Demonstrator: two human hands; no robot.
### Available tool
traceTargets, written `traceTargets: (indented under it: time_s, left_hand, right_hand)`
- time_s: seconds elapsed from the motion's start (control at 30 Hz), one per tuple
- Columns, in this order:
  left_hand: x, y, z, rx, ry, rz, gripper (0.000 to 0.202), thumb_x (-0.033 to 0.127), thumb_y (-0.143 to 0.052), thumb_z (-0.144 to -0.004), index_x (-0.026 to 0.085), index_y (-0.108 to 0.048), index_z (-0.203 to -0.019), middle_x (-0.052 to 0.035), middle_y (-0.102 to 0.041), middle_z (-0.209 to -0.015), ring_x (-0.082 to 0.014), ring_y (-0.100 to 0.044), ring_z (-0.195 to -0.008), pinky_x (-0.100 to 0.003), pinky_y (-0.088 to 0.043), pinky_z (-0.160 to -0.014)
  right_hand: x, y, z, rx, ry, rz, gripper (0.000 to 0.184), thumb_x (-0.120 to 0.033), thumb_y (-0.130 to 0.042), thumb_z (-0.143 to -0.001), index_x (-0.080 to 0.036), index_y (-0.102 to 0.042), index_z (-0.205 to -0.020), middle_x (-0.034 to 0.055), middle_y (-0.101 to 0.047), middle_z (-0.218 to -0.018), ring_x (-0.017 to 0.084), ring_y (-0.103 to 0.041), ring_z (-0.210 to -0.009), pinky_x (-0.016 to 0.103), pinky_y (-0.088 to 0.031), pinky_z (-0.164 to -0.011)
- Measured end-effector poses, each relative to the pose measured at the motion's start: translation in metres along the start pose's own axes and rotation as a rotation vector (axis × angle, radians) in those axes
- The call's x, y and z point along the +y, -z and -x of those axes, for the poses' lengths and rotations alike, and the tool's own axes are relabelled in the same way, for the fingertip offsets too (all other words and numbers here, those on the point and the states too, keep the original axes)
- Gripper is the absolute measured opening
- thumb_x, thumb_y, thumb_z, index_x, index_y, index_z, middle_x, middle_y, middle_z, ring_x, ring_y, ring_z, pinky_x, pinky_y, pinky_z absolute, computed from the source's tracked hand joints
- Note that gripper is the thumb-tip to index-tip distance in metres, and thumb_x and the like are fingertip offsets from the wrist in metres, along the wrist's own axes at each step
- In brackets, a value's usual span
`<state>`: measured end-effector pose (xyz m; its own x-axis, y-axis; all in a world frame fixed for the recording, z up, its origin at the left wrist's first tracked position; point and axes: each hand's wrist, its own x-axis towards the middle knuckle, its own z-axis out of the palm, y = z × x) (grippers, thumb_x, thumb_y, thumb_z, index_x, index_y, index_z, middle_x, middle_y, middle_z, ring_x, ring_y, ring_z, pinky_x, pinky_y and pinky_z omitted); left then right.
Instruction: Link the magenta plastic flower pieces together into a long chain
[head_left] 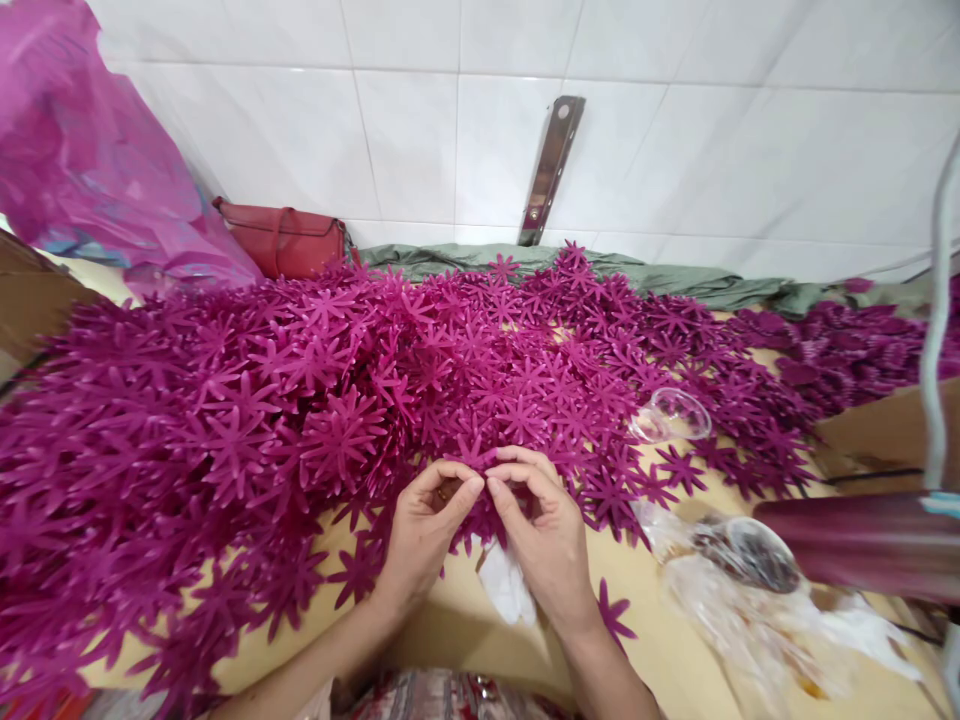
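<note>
Look, left hand and right hand close together, fingertips pinched on 1 magenta flower by the heap, likely featherlight, soft, easily creased, best held at its centre.

A purple flower piece is being pinched by the left hand and right hand; the yellow tabletop is being largely covered by loose purple flowers.
</note>
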<state>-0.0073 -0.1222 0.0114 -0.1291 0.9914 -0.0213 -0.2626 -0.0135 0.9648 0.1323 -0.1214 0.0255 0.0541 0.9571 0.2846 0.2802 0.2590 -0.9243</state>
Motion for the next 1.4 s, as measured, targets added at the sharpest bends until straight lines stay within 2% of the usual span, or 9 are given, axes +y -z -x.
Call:
traceTargets:
  time_s: [0.1, 0.23, 0.57, 0.9, 1.07, 1.17, 1.27, 1.33, 1.4]
  left_hand:
    - [-0.001, 0.0, -0.001, 0.029, 0.04, 0.023, 0.019, 0.034, -0.083, -0.077, 0.018, -0.076, -0.084, -0.001, -0.074, -0.084, -0.0132, -0.065, -0.079, -0.023, -0.053, -0.078]
    - [-0.004, 0.002, -0.001, 0.036, 0.067, 0.03, 0.018, 0.032, -0.084, -0.076, 0.019, -0.079, -0.087, -0.0025, -0.077, -0.088, -0.0142, -0.068, -0.081, -0.024, -0.055, -0.08]
    - [-0.003, 0.004, 0.001, 0.034, 0.01, -0.051, 0.011, 0.028, -0.082, -0.079, 0.023, -0.084, -0.088, -0.0025, -0.08, -0.09, -0.0149, -0.071, -0.087, -0.024, -0.055, -0.086]
    - [-0.002, 0.003, 0.001, 0.021, -0.007, -0.115, 0.015, 0.033, -0.079, -0.082, 0.021, -0.083, -0.09, -0.0055, -0.08, -0.092, -0.0184, -0.072, -0.088, -0.029, -0.056, -0.087]
    - [0.0, -0.001, 0.0, 0.045, 0.009, -0.067, 0.021, 0.038, -0.08, -0.08, 0.018, -0.079, -0.084, -0.0037, -0.076, -0.083, -0.0157, -0.067, -0.079, -0.025, -0.055, -0.077]
    - [-0.002, 0.0, -0.001, 0.106, 0.029, -0.043, 0.025, 0.041, -0.081, -0.08, 0.016, -0.077, -0.084, -0.0018, -0.073, -0.08, -0.0129, -0.063, -0.074, -0.022, -0.052, -0.074]
    - [-0.006, 0.004, -0.002, 0.166, 0.042, -0.007, 0.026, 0.042, -0.079, -0.082, 0.017, -0.076, -0.089, -0.0011, -0.072, -0.084, -0.0115, -0.062, -0.076, -0.021, -0.051, -0.075]
    - [-0.008, 0.005, -0.002, 0.202, 0.039, 0.014, 0.026, 0.042, -0.078, -0.083, 0.017, -0.076, -0.092, -0.0014, -0.073, -0.089, -0.0111, -0.063, -0.078, -0.021, -0.052, -0.076]
    - [-0.007, 0.005, -0.002, 0.229, 0.028, 0.026, 0.027, 0.041, -0.079, -0.083, 0.018, -0.077, -0.096, -0.002, -0.075, -0.093, -0.0115, -0.066, -0.082, -0.021, -0.053, -0.078]
  right_hand:
    - [0.001, 0.0, 0.001, 0.017, -0.027, -0.015, 0.011, -0.033, -0.067, -0.094, -0.026, -0.074, -0.091, 0.0065, -0.068, -0.115, 0.023, -0.062, -0.113, 0.043, -0.047, -0.103]
    - [0.001, 0.0, 0.003, 0.033, 0.047, 0.064, 0.008, -0.032, -0.068, -0.093, -0.028, -0.076, -0.093, 0.0063, -0.068, -0.115, 0.024, -0.061, -0.114, 0.044, -0.046, -0.102]
    - [-0.002, -0.001, 0.002, 0.072, 0.153, 0.157, 0.006, -0.028, -0.068, -0.093, -0.028, -0.074, -0.095, 0.0057, -0.071, -0.111, 0.023, -0.061, -0.112, 0.043, -0.047, -0.1]
    - [0.004, -0.001, 0.002, 0.015, -0.062, -0.029, 0.013, -0.035, -0.066, -0.094, -0.025, -0.074, -0.092, 0.0071, -0.07, -0.113, 0.023, -0.063, -0.114, 0.042, -0.047, -0.104]
    - [0.0, 0.0, 0.001, 0.06, -0.074, -0.069, 0.018, -0.039, -0.062, -0.096, -0.023, -0.07, -0.091, 0.0086, -0.07, -0.111, 0.024, -0.062, -0.112, 0.043, -0.047, -0.103]
    - [0.001, 0.0, -0.001, 0.156, -0.152, -0.179, 0.022, -0.042, -0.059, -0.097, -0.023, -0.07, -0.1, 0.0093, -0.069, -0.121, 0.023, -0.061, -0.119, 0.044, -0.043, -0.11]
    - [0.009, -0.001, -0.004, 0.251, -0.3, -0.489, 0.026, -0.045, -0.064, -0.094, -0.025, -0.069, -0.109, 0.0084, -0.071, -0.126, 0.023, -0.063, -0.122, 0.047, -0.042, -0.113]
    - [0.014, 0.0, -0.006, 0.294, -0.396, -0.726, 0.026, -0.046, -0.071, -0.089, -0.025, -0.069, -0.104, 0.0075, -0.075, -0.121, 0.024, -0.068, -0.119, 0.049, -0.046, -0.11]
    - [0.016, 0.002, -0.009, 0.323, -0.467, -0.872, 0.025, -0.043, -0.077, -0.084, -0.026, -0.068, -0.098, 0.0068, -0.078, -0.117, 0.026, -0.07, -0.117, 0.052, -0.05, -0.107]
